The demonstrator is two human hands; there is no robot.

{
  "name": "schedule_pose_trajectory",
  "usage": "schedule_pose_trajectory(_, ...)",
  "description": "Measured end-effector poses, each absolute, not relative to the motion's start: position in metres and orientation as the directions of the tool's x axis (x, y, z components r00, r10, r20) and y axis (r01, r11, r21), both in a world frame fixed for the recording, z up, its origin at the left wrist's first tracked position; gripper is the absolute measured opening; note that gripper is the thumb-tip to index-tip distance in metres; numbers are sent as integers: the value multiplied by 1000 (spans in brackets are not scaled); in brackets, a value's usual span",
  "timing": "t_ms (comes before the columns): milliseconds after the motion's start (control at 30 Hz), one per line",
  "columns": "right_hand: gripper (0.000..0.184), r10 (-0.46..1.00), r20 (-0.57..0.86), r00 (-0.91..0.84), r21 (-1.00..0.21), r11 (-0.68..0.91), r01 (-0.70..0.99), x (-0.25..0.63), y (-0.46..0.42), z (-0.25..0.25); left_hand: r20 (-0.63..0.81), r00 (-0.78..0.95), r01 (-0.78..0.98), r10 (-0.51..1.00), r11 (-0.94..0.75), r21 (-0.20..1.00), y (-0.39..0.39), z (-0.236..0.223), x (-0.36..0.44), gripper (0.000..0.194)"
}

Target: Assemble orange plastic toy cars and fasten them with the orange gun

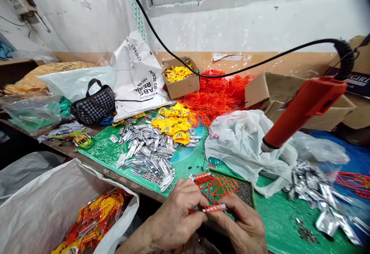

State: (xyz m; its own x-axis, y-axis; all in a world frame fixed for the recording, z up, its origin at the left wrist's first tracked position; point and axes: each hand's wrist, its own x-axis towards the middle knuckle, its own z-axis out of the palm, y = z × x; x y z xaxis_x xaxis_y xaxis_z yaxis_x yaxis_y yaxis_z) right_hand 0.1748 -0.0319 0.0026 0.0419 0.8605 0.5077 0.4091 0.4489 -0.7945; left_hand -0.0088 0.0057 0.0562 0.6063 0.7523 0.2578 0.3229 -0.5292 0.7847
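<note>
My left hand (180, 213) is closed, thumb and fingers pinching the near left side of an orange plastic lattice frame (216, 188). From the other side my right hand (244, 223) grips the same frame, thumb and fingertips at a silver strip (215, 208) along its near edge. The strip sits against the orange bars. Behind the frame is a shallow tray (245, 194) of small dark screws, partly covered by it. An orange-red electric screwdriver (300, 115) hangs tilted above the right of the bench, apart from both hands.
Silver pieces (147, 152) and yellow parts (173, 123) lie piled on the green mat. Tangled orange frames (219, 92) stand behind. A white sack (66, 192) holds red and yellow assemblies at lower left. A plastic bag (245, 142) and more silver pieces (326, 200) lie right.
</note>
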Motion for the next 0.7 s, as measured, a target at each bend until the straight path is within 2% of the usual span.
schedule_pose_trajectory(133, 19, 865, 501, -9, -813, 475, 336, 175, -30, 15, 229, 577, 372, 784, -502, 780, 4, 61, -8, 15)
schedule_pose_trajectory(300, 11, 889, 456, -31, -855, 448, 262, 171, -26, 17, 30, 596, 386, 802, -319, 866, 3, 60, -5, 15)
schedule_pose_trajectory(367, 9, 907, 422, -12, -882, 414, 225, 165, -25, 14, -2, 600, 340, 800, -252, 906, 4, 62, -3, 14)
schedule_pose_trajectory(467, 16, 927, 374, 30, -915, 364, 175, 162, -26, 8, -103, 599, 180, 794, -8, 984, 4, 64, -2, 17)
schedule_pose_trajectory(533, 28, 929, 352, 115, -924, 326, 198, 174, -26, 10, -181, 590, 77, 786, 168, 983, 5, 63, -5, 21)
schedule_pose_trajectory(600, 35, 868, 381, 319, -911, 293, 290, 202, -21, 22, -244, 544, 15, 803, 281, 959, 8, 59, -10, 25)
schedule_pose_trajectory(667, 40, 671, 476, 569, -871, 272, 408, 242, -8, 42, -300, 458, -36, 837, 354, 934, 10, 51, -15, 26)
schedule_pose_trajectory(700, 48, 547, 550, 631, -833, 301, 465, 264, 1, 54, -322, 413, -61, 852, 379, 923, 11, 47, -17, 26)
